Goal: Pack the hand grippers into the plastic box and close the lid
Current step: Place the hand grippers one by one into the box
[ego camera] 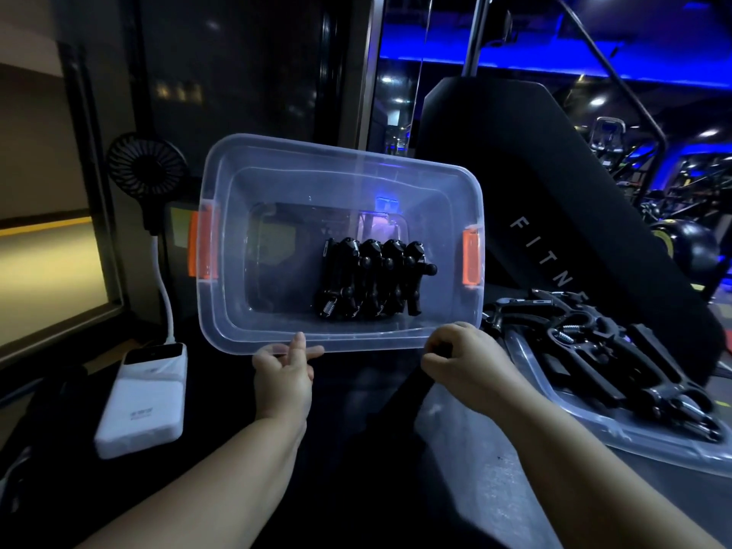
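A clear plastic box [277, 180] with orange latches [204, 241] on both ends is tipped so its open top faces me. Several black hand grippers [372, 279] with steel springs lie in a row on its bottom, right of centre. My left hand [283, 374] pinches the near rim left of the middle. My right hand [463, 358] grips the near right corner of the rim. To the right, several more hand grippers [618, 350] lie in a loose pile on the clear lid [618, 433], which lies flat.
A white power bank [144, 402] lies at the left, cabled to a small black fan [147, 166] behind it. A black gym machine panel [554, 192] rises behind the box and lid. Crinkled clear plastic [475, 469] lies under my right forearm.
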